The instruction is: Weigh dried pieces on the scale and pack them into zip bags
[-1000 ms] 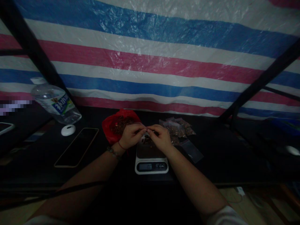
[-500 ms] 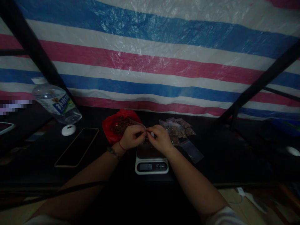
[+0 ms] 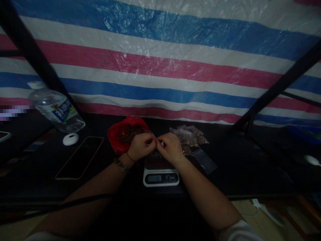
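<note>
My left hand (image 3: 140, 146) and my right hand (image 3: 170, 147) meet above the digital scale (image 3: 161, 178), fingers pinched together at the top of a small clear zip bag (image 3: 155, 151). Most of this bag is hidden by my hands; some dark bits show inside it. The scale's display is lit. Left of my hands lies an open red plastic bag (image 3: 114, 138) with loose brown dried material (image 3: 130, 133) in it. On the right, several filled zip bags (image 3: 190, 138) are piled, and a flat zip bag (image 3: 204, 161) with nothing visible inside lies in front of them.
A phone (image 3: 80, 158) lies on the black table at left, by a white rounded case (image 3: 70, 139) and a clear plastic bottle (image 3: 56, 108). Striped plastic sheeting (image 3: 160, 77) hangs behind. Black metal bars (image 3: 273, 92) slant down at both sides.
The view has shifted slightly, so things sit a little further left. My hands stay pinched on the zip bag, and less of its clear film shows over the red bag.
</note>
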